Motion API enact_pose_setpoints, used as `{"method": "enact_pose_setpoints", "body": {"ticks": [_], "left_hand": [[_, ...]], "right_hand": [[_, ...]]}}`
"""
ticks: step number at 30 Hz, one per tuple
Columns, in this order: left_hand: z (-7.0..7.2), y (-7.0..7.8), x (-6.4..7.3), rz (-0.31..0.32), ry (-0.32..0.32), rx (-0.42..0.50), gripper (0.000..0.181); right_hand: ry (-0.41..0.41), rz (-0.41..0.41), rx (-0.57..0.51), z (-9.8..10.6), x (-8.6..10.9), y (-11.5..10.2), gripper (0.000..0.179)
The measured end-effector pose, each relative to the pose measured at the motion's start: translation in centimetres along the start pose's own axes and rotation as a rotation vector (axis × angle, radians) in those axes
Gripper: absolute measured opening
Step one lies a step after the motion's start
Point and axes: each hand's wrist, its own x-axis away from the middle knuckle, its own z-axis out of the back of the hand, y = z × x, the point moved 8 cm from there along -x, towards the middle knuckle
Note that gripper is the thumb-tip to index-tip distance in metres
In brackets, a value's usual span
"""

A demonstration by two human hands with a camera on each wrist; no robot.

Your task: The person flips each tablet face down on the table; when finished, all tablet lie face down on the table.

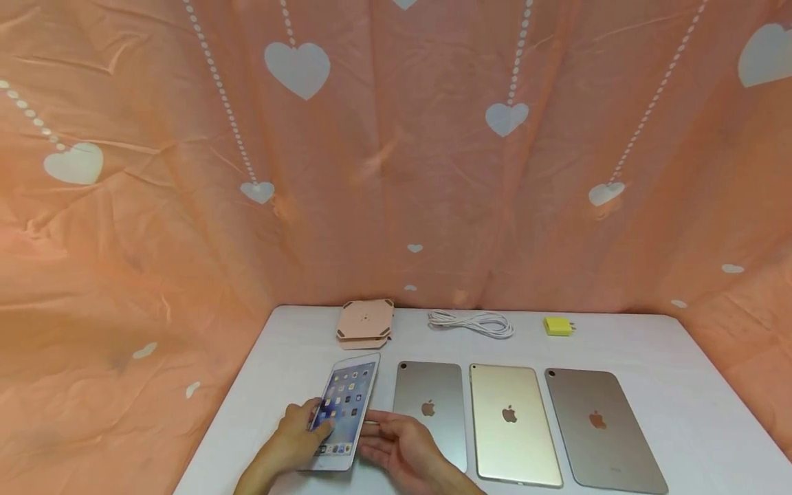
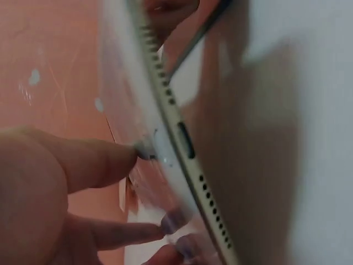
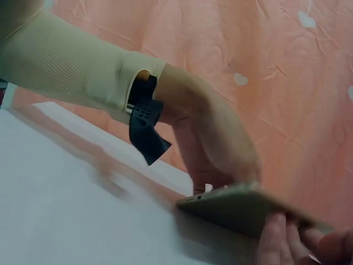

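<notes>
A white-framed tablet with its screen lit and app icons showing is raised and tilted at the left of the table. My left hand grips its left side, thumb across the screen. A speaker-hole edge with a charging port faces the left wrist camera. On the other side, my right hand touches the right edge, fingers mostly straight. The right wrist view shows fingers against the tablet's dark-looking back; the thumb's place is unclear.
To the right lie a grey tablet, a gold tablet and another grey tablet, backs up. Behind them are a folded pink stand, a coiled white cable and a yellow charger plug. An orange curtain surrounds the table.
</notes>
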Motion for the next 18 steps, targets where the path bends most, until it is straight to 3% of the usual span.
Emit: {"method": "enact_pose_setpoints", "body": {"ticks": [3,7,8,12,15,18], "left_hand": [[-1.3,0.2,0.1,-0.023,-0.069,0.106,0.066],[-2.5,0.6,0.3,-0.088,-0.154,0.197,0.073],[-2.6,1.2,0.5,-0.101,-0.169,0.217,0.070],[-3.1,2.6,1.2,-0.152,-0.330,0.353,0.082],[-3.3,3.8,1.9,-0.140,-0.414,0.465,0.079],[-3.0,4.4,2.5,-0.106,-0.413,0.500,0.077]], "right_hand": [[-0.071,0.001,-0.037,-0.7,0.1,0.5,0.052],[-0.103,0.023,-0.025,-1.3,0.3,0.6,0.056],[-0.099,0.038,0.003,-1.4,0.3,0.6,0.057],[-0.030,0.080,0.151,-1.8,0.3,0.4,0.057],[0.026,0.086,0.252,-1.9,0.1,0.2,0.054],[0.060,0.091,0.313,-2.0,0.1,-0.1,0.052]]}}
